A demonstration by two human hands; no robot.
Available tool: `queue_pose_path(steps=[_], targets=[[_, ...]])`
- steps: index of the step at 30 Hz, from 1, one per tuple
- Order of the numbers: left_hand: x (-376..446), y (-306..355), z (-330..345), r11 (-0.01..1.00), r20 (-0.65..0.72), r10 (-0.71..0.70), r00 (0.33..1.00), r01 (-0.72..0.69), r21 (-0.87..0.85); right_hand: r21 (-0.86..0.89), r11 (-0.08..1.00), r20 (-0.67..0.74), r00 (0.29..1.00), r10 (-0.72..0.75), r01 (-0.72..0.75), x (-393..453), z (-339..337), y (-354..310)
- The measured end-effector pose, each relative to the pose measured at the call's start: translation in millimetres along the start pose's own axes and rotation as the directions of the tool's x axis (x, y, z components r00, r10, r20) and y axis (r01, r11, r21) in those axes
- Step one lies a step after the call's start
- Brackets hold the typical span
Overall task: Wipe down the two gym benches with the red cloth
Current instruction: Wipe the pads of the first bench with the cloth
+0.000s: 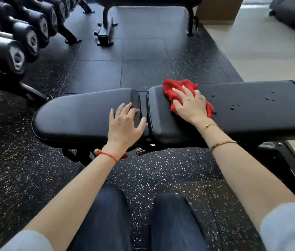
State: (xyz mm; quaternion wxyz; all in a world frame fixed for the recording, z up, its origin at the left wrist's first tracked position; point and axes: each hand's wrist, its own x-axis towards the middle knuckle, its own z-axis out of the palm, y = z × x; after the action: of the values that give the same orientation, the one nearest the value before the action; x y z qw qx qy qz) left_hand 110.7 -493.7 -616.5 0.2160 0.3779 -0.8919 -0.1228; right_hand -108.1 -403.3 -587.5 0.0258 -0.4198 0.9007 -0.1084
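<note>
Red cloth (pixel 174 87): one, under right hand (pixel 191 104); benches: two.

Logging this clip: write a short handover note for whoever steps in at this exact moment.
Right hand: flat, pressing the red cloth on the near bench's long pad.
Left hand: resting on the seat pad, holding nothing.
Done: cannot tell how much is wiped.
Left: droplets to the cloth's right; then the far bench.

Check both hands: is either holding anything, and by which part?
Right hand presses flat on the middle of the red cloth, fingers spread, not gripping. Left hand holds nothing; its fingers rest on the bench seat pad.
</note>
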Motion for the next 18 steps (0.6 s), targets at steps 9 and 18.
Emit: queue_pose_path(steps=[9, 18], targets=[[-6, -1, 6, 0.999, -0.049, 0.008, 0.999, -0.005, 0.054, 0.04, 0.918, -0.04, 0.919, -0.393, 0.394, -60, 10, -14], [-4, 2, 5, 0.995, -0.084, 0.004, 0.996, 0.005, 0.099, -0.013, 0.995, -0.009, 0.995, -0.103, 0.103, -2, 2, 27]])
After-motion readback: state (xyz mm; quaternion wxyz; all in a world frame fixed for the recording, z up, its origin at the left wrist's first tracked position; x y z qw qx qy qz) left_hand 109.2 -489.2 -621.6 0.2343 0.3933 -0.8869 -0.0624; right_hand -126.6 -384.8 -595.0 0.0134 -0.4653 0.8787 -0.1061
